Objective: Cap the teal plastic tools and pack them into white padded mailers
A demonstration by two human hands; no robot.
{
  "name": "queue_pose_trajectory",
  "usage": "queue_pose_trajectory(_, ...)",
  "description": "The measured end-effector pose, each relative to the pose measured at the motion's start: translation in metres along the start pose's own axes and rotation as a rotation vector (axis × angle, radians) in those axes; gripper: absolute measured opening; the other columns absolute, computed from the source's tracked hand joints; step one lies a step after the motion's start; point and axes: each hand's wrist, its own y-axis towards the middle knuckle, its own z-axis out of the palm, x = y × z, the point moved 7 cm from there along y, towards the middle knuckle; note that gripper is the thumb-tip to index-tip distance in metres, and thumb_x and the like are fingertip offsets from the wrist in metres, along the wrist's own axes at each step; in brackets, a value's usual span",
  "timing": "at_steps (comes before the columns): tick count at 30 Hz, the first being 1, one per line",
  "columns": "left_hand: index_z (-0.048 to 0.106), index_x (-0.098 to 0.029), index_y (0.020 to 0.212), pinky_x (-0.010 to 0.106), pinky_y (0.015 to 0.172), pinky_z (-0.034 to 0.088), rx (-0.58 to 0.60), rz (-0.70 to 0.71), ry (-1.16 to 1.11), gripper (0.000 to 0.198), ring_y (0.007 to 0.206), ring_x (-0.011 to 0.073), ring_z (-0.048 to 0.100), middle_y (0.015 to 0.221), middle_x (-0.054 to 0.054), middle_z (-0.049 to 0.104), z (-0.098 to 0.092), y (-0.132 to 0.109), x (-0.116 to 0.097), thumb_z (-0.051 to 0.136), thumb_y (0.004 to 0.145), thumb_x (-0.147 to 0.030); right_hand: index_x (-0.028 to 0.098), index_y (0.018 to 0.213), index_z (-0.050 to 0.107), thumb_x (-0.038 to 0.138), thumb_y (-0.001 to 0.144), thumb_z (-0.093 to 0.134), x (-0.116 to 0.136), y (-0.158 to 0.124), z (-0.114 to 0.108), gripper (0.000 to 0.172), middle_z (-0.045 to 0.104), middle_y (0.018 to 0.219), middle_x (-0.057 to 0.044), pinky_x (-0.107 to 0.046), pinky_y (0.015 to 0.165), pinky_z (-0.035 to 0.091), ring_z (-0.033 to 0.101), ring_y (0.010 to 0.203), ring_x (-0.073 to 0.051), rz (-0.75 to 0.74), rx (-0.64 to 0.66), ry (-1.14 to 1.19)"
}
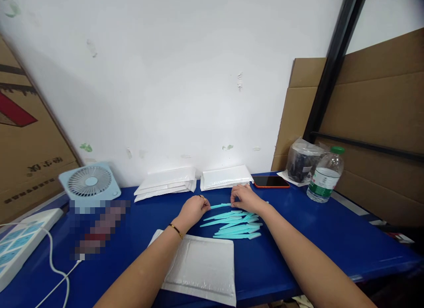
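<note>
Hands pinch one teal strip (220, 205) just behind the pile of strips (236, 226) on the blue table (298, 237), left hand (194, 208) at its left end, right hand (245, 198) at its right.

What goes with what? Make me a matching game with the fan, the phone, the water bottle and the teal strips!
Things:
1. fan
2. phone
3. water bottle
4. teal strips

Clues:
a. has a green cap
b. lying in a loose pile
c. dark screen, orange edge
d. pale blue, far left

Pairs: 1-d, 2-c, 3-a, 4-b
</note>
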Motion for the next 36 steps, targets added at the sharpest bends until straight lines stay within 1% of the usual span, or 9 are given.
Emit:
queue_pose_trajectory(4,0.067,-0.022,0.079,0.028,0.068,0.04,-0.043,-0.03,0.03,0.016,0.076,0.0197,0.056,0.079,0.004,0.064,-0.008,-0.003,0.012,0.054,0.074,-0.03,0.021,0.071,0.066,0.029,0.067,0.069,-0.027,-0.003,-0.005,0.009,0.062,0.085,-0.001,-0.035,0.081,0.029,0.054,0.089,-0.02,0.121,0.012,0.005)
queue_pose_trajectory(7,0.065,-0.023,0.086,0.028,0.068,0.039,-0.093,-0.019,0.032,0.019,0.08,0.0199,0.055,0.084,0.004,0.062,-0.011,-0.005,0.008,0.058,0.072,-0.033,0.022,0.076,0.067,0.036,0.069,0.066,-0.031,-0.01,-0.01,0.015,0.06,0.087,-0.001,-0.033,0.079,0.032,0.054,0.087,-0.019,0.134,0.013,0.08)
queue_pose_trajectory(12,0.066,-0.023,0.074,0.025,0.061,0.038,0.047,0.027,-0.033,0.019,0.073,0.0172,0.056,0.079,0.002,0.062,0.009,-0.007,-0.007,0.059,0.07,-0.041,0.025,0.074,0.07,0.038,0.067,0.067,-0.015,-0.017,0.0,0.015,0.057,0.087,0.0,-0.031,0.08,0.034,0.054,0.081,-0.017,0.085,0.149,0.124)
queue_pose_trajectory(17,0.064,-0.02,0.069,0.023,0.051,0.035,0.154,-0.085,-0.126,0.02,0.061,0.0152,0.056,0.069,0.002,0.064,0.022,-0.007,0.006,0.057,0.07,-0.039,0.023,0.07,0.07,0.037,0.068,0.066,-0.012,-0.014,0.006,0.014,0.057,0.085,0.0,-0.029,0.078,0.036,0.054,0.078,-0.016,0.065,0.162,0.119)
queue_pose_trajectory(21,0.064,-0.021,0.066,0.024,0.049,0.033,0.054,-0.127,-0.088,0.019,0.06,0.0166,0.056,0.068,0.002,0.063,0.006,-0.008,0.019,0.057,0.07,-0.038,0.021,0.069,0.07,0.037,0.069,0.064,-0.026,-0.014,-0.009,0.017,0.057,0.084,-0.002,-0.027,0.071,0.038,0.053,0.074,-0.016,0.109,0.07,0.124)
queue_pose_trajectory(25,0.065,-0.021,0.071,0.025,0.051,0.034,-0.039,-0.123,-0.102,0.016,0.063,0.0169,0.055,0.071,0.002,0.062,-0.009,-0.009,0.024,0.061,0.067,-0.036,0.022,0.076,0.069,0.035,0.069,0.064,-0.05,-0.031,-0.031,0.015,0.057,0.084,-0.002,-0.027,0.073,0.04,0.054,0.079,-0.018,0.204,0.028,0.164)
queue_pose_trajectory(27,0.065,-0.021,0.076,0.025,0.053,0.035,-0.055,-0.118,-0.09,0.019,0.065,0.0167,0.056,0.075,0.002,0.061,-0.011,-0.01,0.021,0.061,0.067,-0.037,0.024,0.081,0.069,0.031,0.066,0.066,-0.062,-0.042,-0.037,0.017,0.056,0.088,-0.002,-0.027,0.073,0.041,0.054,0.082,-0.018,0.241,0.082,0.161)
queue_pose_trajectory(31,0.064,-0.021,0.076,0.025,0.056,0.036,0.019,-0.101,-0.041,0.02,0.07,0.0164,0.056,0.079,0.001,0.061,-0.006,-0.012,0.01,0.054,0.074,-0.039,0.023,0.081,0.069,0.024,0.055,0.071,-0.083,-0.06,-0.033,0.026,0.056,0.09,-0.003,-0.026,0.071,0.041,0.054,0.084,-0.021,0.338,0.269,0.099)
queue_pose_trajectory(36,0.063,-0.022,0.079,0.025,0.058,0.037,0.005,-0.09,-0.044,0.023,0.07,0.0155,0.054,0.081,0.001,0.061,-0.011,-0.013,-0.001,0.049,0.078,-0.04,0.016,0.074,0.066,0.027,0.059,0.068,-0.089,-0.068,-0.025,0.019,0.058,0.073,-0.003,-0.024,0.06,0.04,0.053,0.068,-0.017,0.354,0.399,0.203)
